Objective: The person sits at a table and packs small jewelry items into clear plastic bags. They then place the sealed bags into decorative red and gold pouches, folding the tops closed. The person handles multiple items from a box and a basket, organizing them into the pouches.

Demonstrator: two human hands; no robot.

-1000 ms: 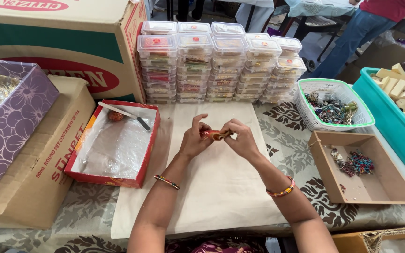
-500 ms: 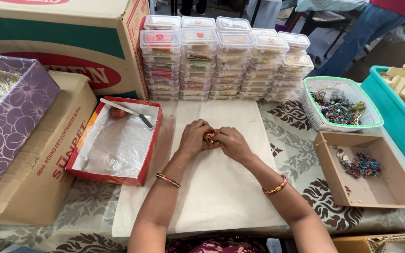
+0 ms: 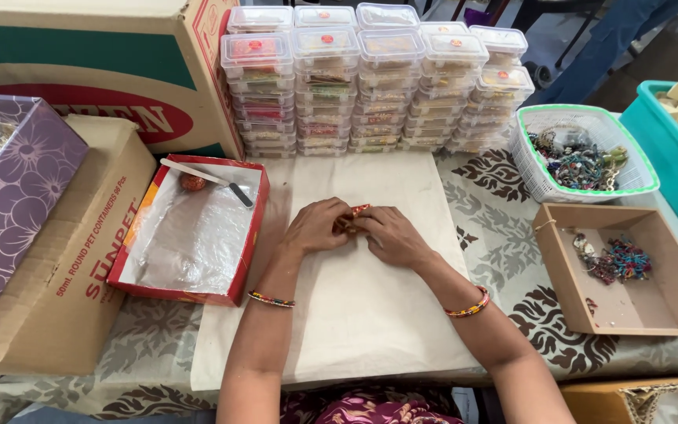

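Both hands are brought together low over a plain cream paper sheet [image 3: 355, 314] at the centre of the table. A small red and gold folded item [image 3: 357, 211] is pinched between the left hand [image 3: 317, 226] and the right hand [image 3: 386, 233], fingertips closed on it from either side. The sheet is laid on a beige tablecloth with dark brown leaf print [image 3: 504, 259]. At nine o'clock a shallow red cardboard box lined with clear plastic [image 3: 190, 228] is set; at twelve o'clock, stacks of clear lidded plastic containers [image 3: 370, 86] are ranged. A white mesh basket with green rim [image 3: 586, 153] is seen at two o'clock, an open brown cardboard tray [image 3: 621, 271] at three o'clock.
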